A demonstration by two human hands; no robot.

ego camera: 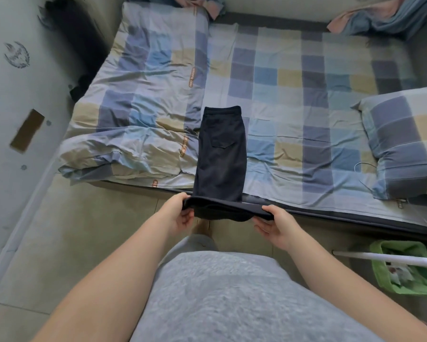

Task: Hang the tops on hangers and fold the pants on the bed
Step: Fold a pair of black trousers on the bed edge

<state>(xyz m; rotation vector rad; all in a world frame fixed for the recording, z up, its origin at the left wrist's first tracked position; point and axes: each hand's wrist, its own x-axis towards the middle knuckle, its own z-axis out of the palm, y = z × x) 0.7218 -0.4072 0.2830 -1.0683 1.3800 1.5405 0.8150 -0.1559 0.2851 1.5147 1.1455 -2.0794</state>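
Observation:
A pair of dark navy pants (pixel 221 154) lies lengthwise on the checked bed (pixel 293 99), folded in half along its length, waistband at the far end and a back pocket facing up. The leg end hangs over the bed's near edge. My left hand (pixel 180 215) grips the left corner of that lower end, thumb on top. The right corner is held the same way by my right hand (pixel 275 224). The cloth stretches between both hands just off the mattress edge. No tops or hangers are in view.
A folded checked duvet (pixel 133 114) lies on the bed's left half, touching the pants. A pillow (pixel 404 144) sits at the right. Dark clothing (pixel 79 45) hangs by the left wall. A green bin (pixel 404 265) and white pole (pixel 390 258) stand on the floor at right.

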